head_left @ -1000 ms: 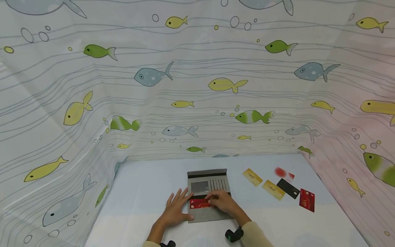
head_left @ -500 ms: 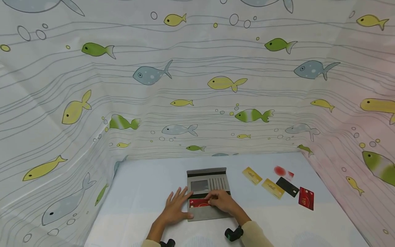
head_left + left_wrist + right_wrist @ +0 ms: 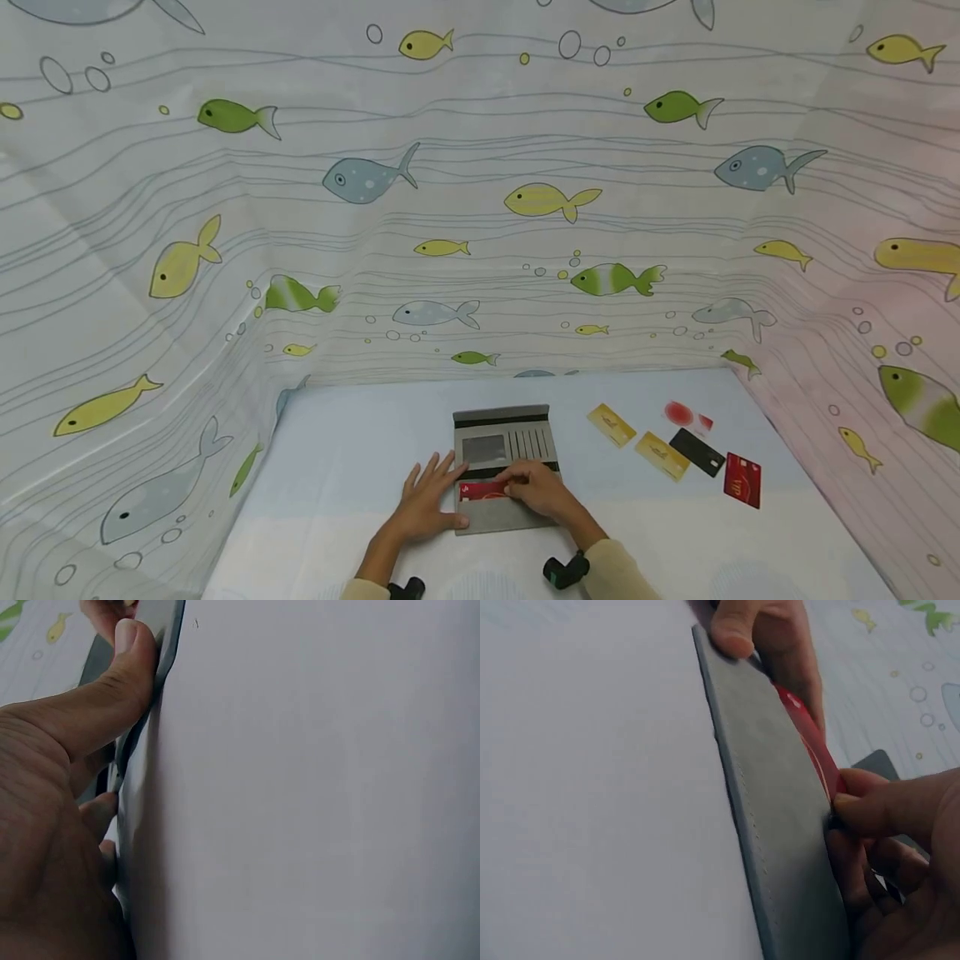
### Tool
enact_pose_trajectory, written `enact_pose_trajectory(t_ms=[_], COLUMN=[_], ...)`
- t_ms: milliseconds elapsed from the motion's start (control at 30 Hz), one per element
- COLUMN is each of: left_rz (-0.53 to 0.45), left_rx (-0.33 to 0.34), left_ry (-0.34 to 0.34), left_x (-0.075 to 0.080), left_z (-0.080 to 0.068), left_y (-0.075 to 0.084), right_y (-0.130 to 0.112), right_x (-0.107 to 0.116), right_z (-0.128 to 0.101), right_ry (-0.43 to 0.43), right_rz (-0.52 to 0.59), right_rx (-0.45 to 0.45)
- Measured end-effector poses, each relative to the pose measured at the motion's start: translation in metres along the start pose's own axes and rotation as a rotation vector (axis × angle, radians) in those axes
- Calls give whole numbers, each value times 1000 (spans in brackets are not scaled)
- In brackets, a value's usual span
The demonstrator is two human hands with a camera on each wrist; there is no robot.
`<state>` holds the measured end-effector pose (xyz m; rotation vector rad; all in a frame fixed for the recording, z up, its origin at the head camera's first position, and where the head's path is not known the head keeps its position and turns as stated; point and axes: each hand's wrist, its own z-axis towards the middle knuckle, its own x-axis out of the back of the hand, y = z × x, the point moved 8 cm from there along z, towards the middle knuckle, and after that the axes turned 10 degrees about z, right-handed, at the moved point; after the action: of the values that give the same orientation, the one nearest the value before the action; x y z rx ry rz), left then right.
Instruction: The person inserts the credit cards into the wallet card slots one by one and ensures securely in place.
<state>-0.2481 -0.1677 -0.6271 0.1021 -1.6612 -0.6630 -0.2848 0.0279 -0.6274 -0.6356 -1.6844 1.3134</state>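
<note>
A grey wallet [image 3: 495, 519] lies unfolded on the table, a clear window and several slots in its far half. From the pocket of its near half a red card [image 3: 480, 490] sticks up, its lower part hidden inside. My right hand [image 3: 540, 490] pinches the card's right end between thumb and index finger, as the right wrist view also shows on the red card [image 3: 806, 727]. With fingers spread and straight, my left hand [image 3: 429, 507] rests at the wallet's left edge, its thumb [image 3: 135, 660] on the near corner.
Right of the wallet lie two gold cards [image 3: 611, 426], a black card [image 3: 697, 452], another red card [image 3: 742, 480] and a white card with red marks [image 3: 679, 413]. A fish-print sheet [image 3: 465, 275] hangs behind and at both sides of the table.
The red card has slid a little deeper into the wallet's pocket, so a narrower strip shows. My right hand has moved slightly with it; the left hand keeps its place on the wallet.
</note>
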Motion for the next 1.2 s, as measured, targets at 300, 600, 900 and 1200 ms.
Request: enact_pose_trajectory(t_ms=[300, 600, 900, 1200], left_rz=[1, 0, -6, -5], left_rx=[1, 4, -9, -16], left_ry=[-1, -1, -1, 9], left_x=[0, -3, -3, -1], left_z=[-2, -2, -1, -1], left_y=[1, -3, 0, 1], right_y=[-6, -8, -9, -13], right_x=[-6, -9, -10, -9], right_z=[-5, -5, -6, -10], right_ry=[-8, -13, 48, 9], right_rz=[-74, -103, -131, -113], right_rx=[63, 83, 69, 83])
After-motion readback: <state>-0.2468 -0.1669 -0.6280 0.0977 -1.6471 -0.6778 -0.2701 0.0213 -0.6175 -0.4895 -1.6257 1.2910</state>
